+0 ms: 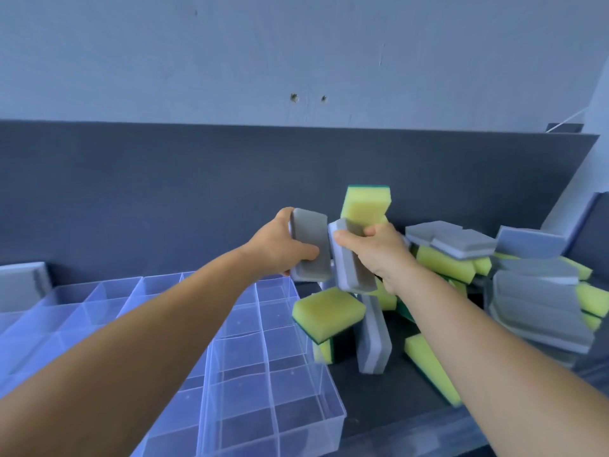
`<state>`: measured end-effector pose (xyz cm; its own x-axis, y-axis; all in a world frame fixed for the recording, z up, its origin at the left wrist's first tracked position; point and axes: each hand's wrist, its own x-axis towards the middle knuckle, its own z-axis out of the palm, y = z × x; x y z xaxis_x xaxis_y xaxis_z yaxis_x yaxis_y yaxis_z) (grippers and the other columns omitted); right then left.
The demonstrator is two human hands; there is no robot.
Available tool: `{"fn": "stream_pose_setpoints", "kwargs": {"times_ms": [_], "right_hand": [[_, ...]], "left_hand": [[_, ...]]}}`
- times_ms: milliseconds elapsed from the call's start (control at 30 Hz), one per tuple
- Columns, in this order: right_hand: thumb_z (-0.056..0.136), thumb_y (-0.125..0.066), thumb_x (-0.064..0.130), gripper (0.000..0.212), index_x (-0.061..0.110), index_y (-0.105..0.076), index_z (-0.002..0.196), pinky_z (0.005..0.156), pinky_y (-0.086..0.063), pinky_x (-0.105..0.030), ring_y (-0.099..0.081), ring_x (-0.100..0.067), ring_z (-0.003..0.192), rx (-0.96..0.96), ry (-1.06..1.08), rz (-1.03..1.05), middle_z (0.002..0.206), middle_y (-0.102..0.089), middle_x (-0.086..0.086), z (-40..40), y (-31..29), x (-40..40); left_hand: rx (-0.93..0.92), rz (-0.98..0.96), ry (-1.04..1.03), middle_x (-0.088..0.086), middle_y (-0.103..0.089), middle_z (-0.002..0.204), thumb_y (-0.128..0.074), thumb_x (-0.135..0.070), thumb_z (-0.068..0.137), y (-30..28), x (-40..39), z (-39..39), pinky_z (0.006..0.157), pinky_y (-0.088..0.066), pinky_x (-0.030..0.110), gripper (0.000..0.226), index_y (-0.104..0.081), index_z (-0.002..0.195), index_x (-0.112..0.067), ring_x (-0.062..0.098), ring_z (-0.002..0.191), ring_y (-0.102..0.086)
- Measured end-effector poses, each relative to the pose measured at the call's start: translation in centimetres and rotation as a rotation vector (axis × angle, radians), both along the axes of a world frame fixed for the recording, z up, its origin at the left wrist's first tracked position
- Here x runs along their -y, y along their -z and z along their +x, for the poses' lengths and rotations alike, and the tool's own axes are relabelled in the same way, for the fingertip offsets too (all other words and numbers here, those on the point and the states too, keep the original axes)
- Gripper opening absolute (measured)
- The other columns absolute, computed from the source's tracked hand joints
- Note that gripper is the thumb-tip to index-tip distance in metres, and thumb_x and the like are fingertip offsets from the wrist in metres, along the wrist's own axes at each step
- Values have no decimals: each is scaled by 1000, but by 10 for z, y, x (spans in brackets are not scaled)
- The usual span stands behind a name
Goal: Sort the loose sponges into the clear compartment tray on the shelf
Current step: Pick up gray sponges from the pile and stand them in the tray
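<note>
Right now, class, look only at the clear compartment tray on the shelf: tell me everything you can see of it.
The clear compartment tray looks like see-through plastic with a bluish tint. Thin upright dividers split it into many rectangular cells, and every cell in view is empty. It lies flat on the dark shelf, left of the sponge pile, with its right rim close beside a yellow-and-green sponge; contact cannot be told. The left forearm crosses above it and hides part of it. Its left and near edges run out of view.
</note>
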<state>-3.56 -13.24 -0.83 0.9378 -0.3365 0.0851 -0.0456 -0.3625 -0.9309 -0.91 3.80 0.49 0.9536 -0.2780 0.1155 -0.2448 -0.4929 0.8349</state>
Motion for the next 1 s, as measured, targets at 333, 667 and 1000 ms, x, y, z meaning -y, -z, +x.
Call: {"fn": "stream_pose_setpoints", "kwargs": {"times_ms": [333,667,1000], "right_hand": [[67,-69,40,31,13,-58,75,66,-47,-30,-63,-26,72,-325,-140,-526,78,-62,-6,-16,-33,2],[70,-65,44,51,21,-45,111,57,-41,-28,-56,-23,89,-13,-84,-401,109,-51,-2,-20,-44,-9],[77,-71,41,47,32,-49,118,67,-43,-24,-54,-13,92,302,-288,-357,106,-54,10,-30,-44,-85]], "left_hand": [[129,95,-147,1,-56,104,-67,-25,83,-9,-14,-13,73,-45,31,49,-44,126,-24,22,92,-56],[157,33,-111,3,-56,106,-70,-17,82,-10,-38,-29,82,-57,47,42,-44,112,-29,27,93,-62],[273,-13,-194,-8,-54,108,-63,-15,86,-19,-104,-51,79,-53,30,46,-50,128,-30,15,84,-55]]}}
